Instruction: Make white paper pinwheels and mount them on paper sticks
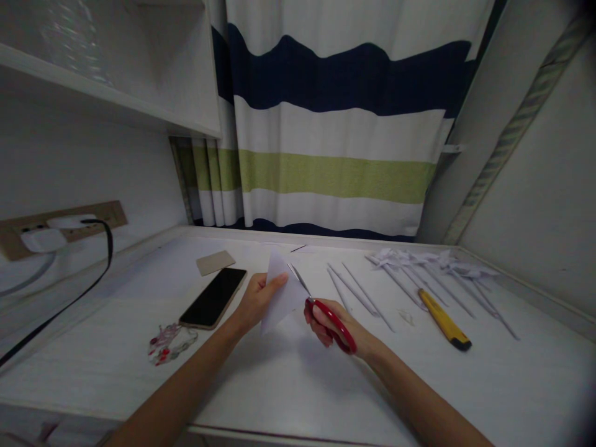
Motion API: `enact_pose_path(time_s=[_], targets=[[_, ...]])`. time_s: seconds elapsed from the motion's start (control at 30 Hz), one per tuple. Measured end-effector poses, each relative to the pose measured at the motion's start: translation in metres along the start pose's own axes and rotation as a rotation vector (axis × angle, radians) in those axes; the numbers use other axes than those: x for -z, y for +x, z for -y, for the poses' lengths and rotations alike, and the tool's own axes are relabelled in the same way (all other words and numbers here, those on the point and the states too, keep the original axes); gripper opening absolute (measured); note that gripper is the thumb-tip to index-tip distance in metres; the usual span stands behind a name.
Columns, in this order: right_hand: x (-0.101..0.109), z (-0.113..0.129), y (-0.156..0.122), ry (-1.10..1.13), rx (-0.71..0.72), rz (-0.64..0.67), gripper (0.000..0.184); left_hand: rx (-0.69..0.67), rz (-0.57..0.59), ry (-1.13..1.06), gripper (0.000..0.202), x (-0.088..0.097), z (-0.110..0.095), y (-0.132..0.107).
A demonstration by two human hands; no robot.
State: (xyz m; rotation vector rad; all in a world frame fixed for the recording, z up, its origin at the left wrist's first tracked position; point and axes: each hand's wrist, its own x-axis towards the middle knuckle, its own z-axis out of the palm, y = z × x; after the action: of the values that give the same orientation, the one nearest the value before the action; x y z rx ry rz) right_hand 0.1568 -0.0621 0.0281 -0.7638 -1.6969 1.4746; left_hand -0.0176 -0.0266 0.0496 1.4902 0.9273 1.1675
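Note:
Near the middle of the white desk, my left hand (255, 302) pinches a piece of white paper (279, 301) by its left side, thumb on the face turned toward me. My right hand (328, 323) is closed round the red handles of a pair of scissors (336, 324). Their slim metal blades point up and left, close to the paper's right edge. Whether the blades touch the paper, I cannot tell. Left of my left hand lies a smartphone (214, 298) with a dark screen.
A beaded bracelet (170, 343) and a beige card (215, 262) lie on the left. To the right are thin white paper sticks (358, 288), several with folded paper tops (437, 261), and a yellow utility knife (443, 320). A black cable (109, 248) hangs from the wall socket (116, 214).

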Motion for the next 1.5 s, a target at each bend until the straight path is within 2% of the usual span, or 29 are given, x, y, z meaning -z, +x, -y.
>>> enact_pose_path(time_s=[0.83, 1.1, 1.5], targets=[[0.0004, 0.0034, -0.0015, -0.020, 0.006, -0.042, 0.037, -0.013, -0.013, 0.016, 0.039, 0.0013, 0.0023, 0.0007], [0.0012, -0.0033, 0.0001, -0.009, 0.001, -0.039, 0.035, -0.018, -0.019, 0.026, 0.038, 0.0006, 0.0003, -0.0005], [-0.0003, 0.0041, -0.0014, -0.013, -0.015, -0.046, 0.035, -0.022, -0.025, 0.034, 0.038, 0.0015, 0.0011, -0.0006]])
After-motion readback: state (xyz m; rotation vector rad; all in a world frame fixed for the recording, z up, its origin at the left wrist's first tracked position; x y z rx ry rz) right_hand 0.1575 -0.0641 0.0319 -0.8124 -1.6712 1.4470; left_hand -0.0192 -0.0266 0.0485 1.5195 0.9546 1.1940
